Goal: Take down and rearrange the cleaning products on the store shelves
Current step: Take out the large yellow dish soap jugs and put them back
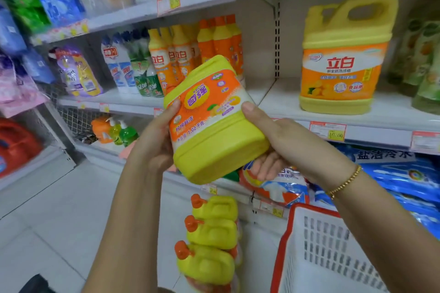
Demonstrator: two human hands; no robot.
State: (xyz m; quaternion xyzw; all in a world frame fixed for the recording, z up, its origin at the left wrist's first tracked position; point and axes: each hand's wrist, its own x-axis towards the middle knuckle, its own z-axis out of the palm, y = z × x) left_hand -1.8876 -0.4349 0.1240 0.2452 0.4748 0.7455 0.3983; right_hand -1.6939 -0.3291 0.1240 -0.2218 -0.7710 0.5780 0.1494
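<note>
Before the shelves [273, 100], both hands hold a yellow jug [214, 121] tilted in mid-air. The left hand [154, 140] grips its left side, thumb on the label; the right hand [278, 142] cups its base, thumb curled over the edge.

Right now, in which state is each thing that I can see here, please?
Held jug: tilted, off the shelf, between both hands.
Left hand: grip on the jug's left side.
Right hand: grip on its right side and base.
Big jug: upright on the shelf.
Three small jugs: in a row, orange caps on.
Slim bottles: upright, crowded together.
Basket: upright; inside mostly hidden.
</note>
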